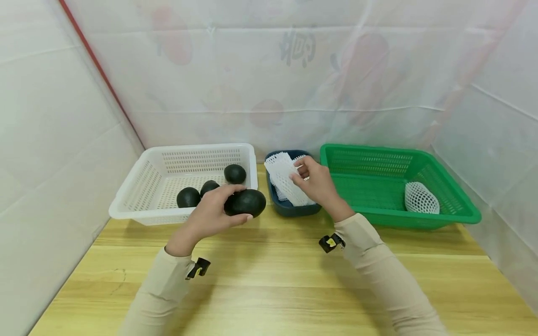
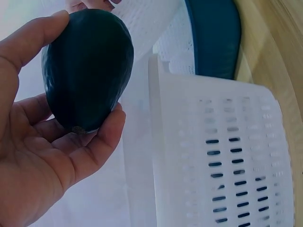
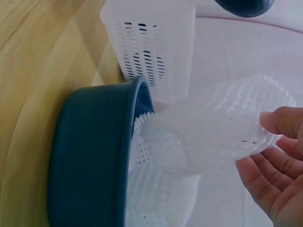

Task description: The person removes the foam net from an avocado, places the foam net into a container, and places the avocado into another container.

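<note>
My left hand (image 1: 210, 213) grips a dark green avocado (image 1: 249, 203) above the front right corner of the white basket (image 1: 185, 165). In the left wrist view the avocado (image 2: 90, 71) has its stem end toward the palm, with thumb and fingers around its sides. With thumb and fingertips, my right hand (image 1: 317, 183) pinches a white foam net sleeve (image 1: 290, 185) by its upper end. The sleeve (image 3: 218, 125) slants up out of the dark blue bin (image 1: 294, 211), and other foam net sleeves (image 3: 158, 196) lie beneath it.
Several loose avocados (image 1: 234, 174) lie in the white basket on the left. To the right, a green basket (image 1: 361, 186) contains a fruit in a foam net (image 1: 421, 199). White sheeting (image 1: 269, 70) rises behind and on both sides of the wooden table (image 1: 269, 284).
</note>
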The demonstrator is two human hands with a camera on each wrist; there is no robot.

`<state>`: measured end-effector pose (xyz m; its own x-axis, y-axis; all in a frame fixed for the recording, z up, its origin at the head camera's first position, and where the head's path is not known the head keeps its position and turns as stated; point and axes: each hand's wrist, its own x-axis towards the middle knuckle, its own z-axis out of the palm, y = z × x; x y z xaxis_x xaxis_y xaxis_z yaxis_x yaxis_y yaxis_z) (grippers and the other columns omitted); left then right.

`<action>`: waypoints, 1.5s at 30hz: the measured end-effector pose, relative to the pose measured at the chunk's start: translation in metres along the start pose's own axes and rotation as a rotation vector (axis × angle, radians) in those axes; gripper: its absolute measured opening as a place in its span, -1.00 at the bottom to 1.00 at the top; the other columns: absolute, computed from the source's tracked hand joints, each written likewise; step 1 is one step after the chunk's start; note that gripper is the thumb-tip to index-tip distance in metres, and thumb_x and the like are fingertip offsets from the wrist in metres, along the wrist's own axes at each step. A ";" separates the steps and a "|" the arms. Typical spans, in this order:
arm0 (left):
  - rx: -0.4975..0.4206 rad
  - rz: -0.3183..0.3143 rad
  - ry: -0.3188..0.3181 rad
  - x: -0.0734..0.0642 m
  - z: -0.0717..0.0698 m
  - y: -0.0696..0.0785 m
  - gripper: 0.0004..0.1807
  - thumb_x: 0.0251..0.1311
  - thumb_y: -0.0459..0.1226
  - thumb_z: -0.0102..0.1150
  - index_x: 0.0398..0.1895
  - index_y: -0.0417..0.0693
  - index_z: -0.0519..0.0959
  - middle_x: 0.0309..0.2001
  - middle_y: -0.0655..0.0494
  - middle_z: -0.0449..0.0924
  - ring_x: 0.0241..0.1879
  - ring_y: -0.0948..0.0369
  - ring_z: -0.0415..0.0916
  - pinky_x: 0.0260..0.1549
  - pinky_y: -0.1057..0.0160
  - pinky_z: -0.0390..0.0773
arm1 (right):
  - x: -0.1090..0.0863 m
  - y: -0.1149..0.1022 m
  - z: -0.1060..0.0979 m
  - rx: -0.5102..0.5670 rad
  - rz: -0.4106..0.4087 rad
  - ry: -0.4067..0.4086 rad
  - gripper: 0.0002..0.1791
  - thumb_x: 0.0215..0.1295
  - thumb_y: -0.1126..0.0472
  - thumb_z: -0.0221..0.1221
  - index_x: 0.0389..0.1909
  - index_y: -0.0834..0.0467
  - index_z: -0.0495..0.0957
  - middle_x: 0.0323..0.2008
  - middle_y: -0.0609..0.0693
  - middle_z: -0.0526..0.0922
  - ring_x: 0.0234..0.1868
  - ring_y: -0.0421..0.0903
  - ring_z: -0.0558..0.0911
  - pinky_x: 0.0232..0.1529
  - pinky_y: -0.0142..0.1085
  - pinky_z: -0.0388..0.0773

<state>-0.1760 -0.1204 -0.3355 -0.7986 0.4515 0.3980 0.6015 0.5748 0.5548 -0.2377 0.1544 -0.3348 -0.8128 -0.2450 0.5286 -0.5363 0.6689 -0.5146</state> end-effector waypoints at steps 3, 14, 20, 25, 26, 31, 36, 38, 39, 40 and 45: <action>0.000 -0.002 0.005 -0.001 -0.003 -0.003 -0.31 -0.08 -0.08 0.43 0.14 -0.12 0.44 0.09 -0.01 0.47 0.00 0.10 0.43 -0.10 0.07 0.44 | 0.004 0.002 0.006 -0.007 0.040 0.011 -0.74 0.15 0.28 0.27 -0.18 0.25 0.46 -0.37 0.12 0.63 -0.37 0.00 0.63 -0.36 -0.12 0.53; 0.067 -0.054 0.056 -0.004 -0.024 -0.024 -0.33 -0.08 -0.11 0.43 0.11 -0.18 0.44 0.04 -0.08 0.49 -0.02 0.02 0.44 -0.12 0.01 0.43 | 0.012 0.003 0.012 -0.076 0.329 -0.200 -0.47 0.23 0.08 0.20 0.13 0.25 0.33 -0.18 0.18 0.57 -0.25 0.06 0.59 -0.25 -0.07 0.50; 0.060 -0.074 0.062 -0.004 -0.028 -0.029 -0.35 -0.10 -0.12 0.44 0.08 -0.17 0.45 0.01 -0.05 0.51 -0.07 0.05 0.45 -0.16 0.02 0.43 | 0.009 0.003 0.010 -0.093 0.311 -0.214 -0.53 0.25 0.10 0.19 0.09 0.23 0.36 -0.17 0.18 0.57 -0.20 0.07 0.56 -0.25 -0.07 0.50; 0.064 -0.093 0.054 -0.004 -0.027 -0.031 -0.36 -0.09 -0.12 0.43 0.08 -0.16 0.45 0.00 -0.05 0.51 -0.08 0.04 0.45 -0.17 0.02 0.43 | 0.008 0.001 0.008 -0.133 0.284 -0.254 -0.51 0.25 0.09 0.18 0.13 0.20 0.36 -0.12 0.18 0.56 -0.16 0.07 0.55 -0.22 -0.06 0.50; 0.065 -0.099 0.052 -0.003 -0.027 -0.033 -0.36 -0.08 -0.12 0.43 0.09 -0.16 0.45 0.00 -0.05 0.51 -0.08 0.04 0.45 -0.17 0.02 0.43 | 0.008 -0.001 0.007 -0.150 0.269 -0.274 -0.51 0.25 0.08 0.18 0.14 0.20 0.36 -0.09 0.18 0.56 -0.16 0.07 0.56 -0.23 -0.06 0.50; 0.076 -0.124 0.054 -0.003 -0.026 -0.043 -0.36 -0.06 -0.12 0.42 0.09 -0.18 0.45 0.01 -0.07 0.50 -0.08 0.03 0.44 -0.15 0.01 0.41 | 0.009 -0.016 0.003 -0.260 0.205 -0.393 -0.45 0.22 0.07 0.21 0.18 0.18 0.37 0.01 0.16 0.54 -0.11 0.07 0.56 -0.20 -0.05 0.49; 0.079 -0.113 0.062 0.000 -0.025 -0.049 -0.37 -0.04 -0.13 0.41 0.09 -0.21 0.45 0.01 -0.12 0.50 -0.08 -0.02 0.44 -0.14 -0.03 0.40 | 0.010 -0.025 0.004 -0.327 0.175 -0.436 -0.46 0.16 0.06 0.25 0.14 0.17 0.42 -0.05 0.08 0.57 -0.16 0.02 0.56 -0.24 -0.10 0.49; 0.082 -0.115 0.061 0.001 -0.025 -0.051 -0.37 -0.04 -0.14 0.41 0.10 -0.22 0.45 0.01 -0.14 0.50 -0.07 -0.03 0.43 -0.14 -0.04 0.40 | 0.011 -0.027 0.005 -0.340 0.165 -0.454 -0.46 0.15 0.05 0.26 0.13 0.15 0.43 -0.05 0.07 0.57 -0.17 0.01 0.55 -0.26 -0.11 0.49; 0.085 -0.122 0.058 0.002 -0.026 -0.052 -0.37 -0.04 -0.14 0.41 0.10 -0.22 0.45 0.01 -0.14 0.49 -0.06 -0.04 0.43 -0.14 -0.04 0.40 | 0.011 -0.028 0.005 -0.348 0.159 -0.467 -0.45 0.14 0.04 0.27 0.14 0.14 0.43 -0.04 0.08 0.56 -0.17 0.00 0.54 -0.25 -0.12 0.49; 0.088 -0.129 0.053 0.002 -0.026 -0.053 -0.37 -0.03 -0.14 0.40 0.11 -0.22 0.45 0.02 -0.15 0.49 -0.06 -0.04 0.43 -0.13 -0.04 0.40 | 0.011 -0.029 0.006 -0.357 0.153 -0.483 -0.44 0.13 0.02 0.28 0.14 0.13 0.44 -0.04 0.08 0.55 -0.16 0.00 0.54 -0.25 -0.12 0.49; 0.106 -0.172 0.000 0.003 -0.028 -0.058 -0.37 -0.02 -0.16 0.40 0.12 -0.25 0.44 0.03 -0.18 0.48 -0.05 -0.07 0.42 -0.12 -0.07 0.39 | 0.010 -0.036 0.008 -0.424 0.113 -0.560 -0.38 0.07 -0.05 0.31 0.16 0.08 0.45 0.01 0.10 0.50 -0.05 0.06 0.49 -0.18 -0.07 0.48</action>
<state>-0.2138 -0.1711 -0.3462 -0.8897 0.3402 0.3044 0.4552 0.7120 0.5347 -0.2288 0.1222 -0.3167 -0.9140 -0.4058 0.0030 -0.3998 0.8990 -0.1786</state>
